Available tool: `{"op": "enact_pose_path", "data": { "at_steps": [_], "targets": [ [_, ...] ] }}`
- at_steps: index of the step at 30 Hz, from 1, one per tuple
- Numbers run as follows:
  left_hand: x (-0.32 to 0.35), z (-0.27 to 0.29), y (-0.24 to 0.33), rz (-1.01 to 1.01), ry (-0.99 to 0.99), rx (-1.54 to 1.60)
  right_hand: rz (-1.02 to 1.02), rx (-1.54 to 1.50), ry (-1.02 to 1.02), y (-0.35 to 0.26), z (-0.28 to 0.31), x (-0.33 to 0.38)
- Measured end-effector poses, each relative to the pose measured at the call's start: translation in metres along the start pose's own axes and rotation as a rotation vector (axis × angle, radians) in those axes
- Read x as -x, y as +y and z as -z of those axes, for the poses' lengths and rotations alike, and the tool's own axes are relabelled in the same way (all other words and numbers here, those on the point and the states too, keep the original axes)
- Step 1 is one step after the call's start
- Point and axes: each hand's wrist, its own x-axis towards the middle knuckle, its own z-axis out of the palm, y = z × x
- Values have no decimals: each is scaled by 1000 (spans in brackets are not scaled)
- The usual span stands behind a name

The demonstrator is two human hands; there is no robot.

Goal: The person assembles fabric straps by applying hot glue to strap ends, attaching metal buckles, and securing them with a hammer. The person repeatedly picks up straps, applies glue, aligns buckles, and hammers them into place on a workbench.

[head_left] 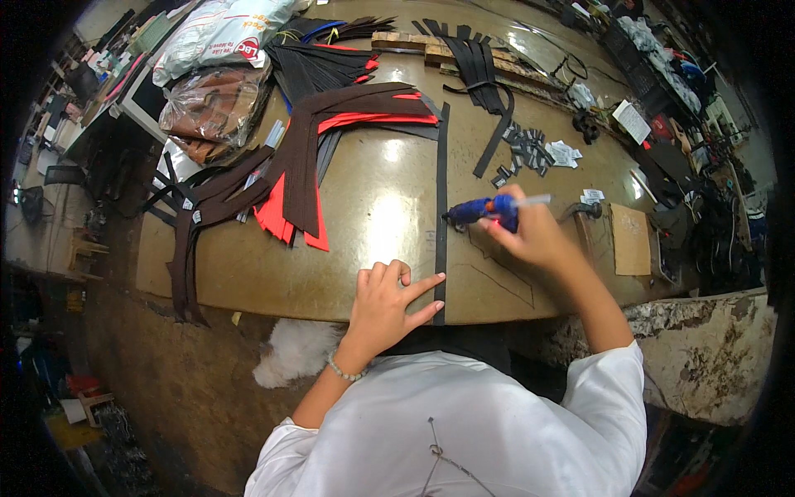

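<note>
A long, narrow black strap (pixel 441 166) lies straight across the table, running from its near edge toward the far side. My left hand (pixel 383 306) rests at the strap's near end, index finger and thumb spread and pressing on it, the other fingers curled. In my right hand (pixel 538 234) is a blue glue gun (pixel 472 212), with a pale glue stick (pixel 532 200) poking out of its back. The gun's nozzle meets or hovers just over the strap's middle; whether it touches I cannot tell.
Dark brown and red strips (pixel 306 157) are piled on the left. Small black tabs (pixel 527 151) and white labels (pixel 564 154) lie at the right, beyond them a bundle of black straps (pixel 476 70). A cardboard piece (pixel 631 240) sits right of my arm. Plastic-wrapped brown goods (pixel 211 112) stand far left.
</note>
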Motion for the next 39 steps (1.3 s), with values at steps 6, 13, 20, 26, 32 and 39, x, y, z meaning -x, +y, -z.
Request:
{"op": "enact_pose_path", "data": {
  "at_steps": [6, 13, 20, 26, 32, 39],
  "targets": [
    [-2, 6, 4, 14, 9, -15, 85, 231, 466, 12, 12, 43],
    [-62, 36, -33, 90, 355, -18, -701, 172, 956, 165, 48, 145],
    [-152, 81, -160, 672, 279, -488, -1296, 462, 450, 84, 72, 186],
    [-143, 81, -180, 440, 611, -333, -1043, 289, 640, 9, 66, 157],
    [-136, 113, -98, 159, 469, 189, -455, 153, 739, -21, 52, 80],
    [-108, 87, 20, -113, 246, 220, 26, -428, 573, -66, -12, 2]
  ]
}}
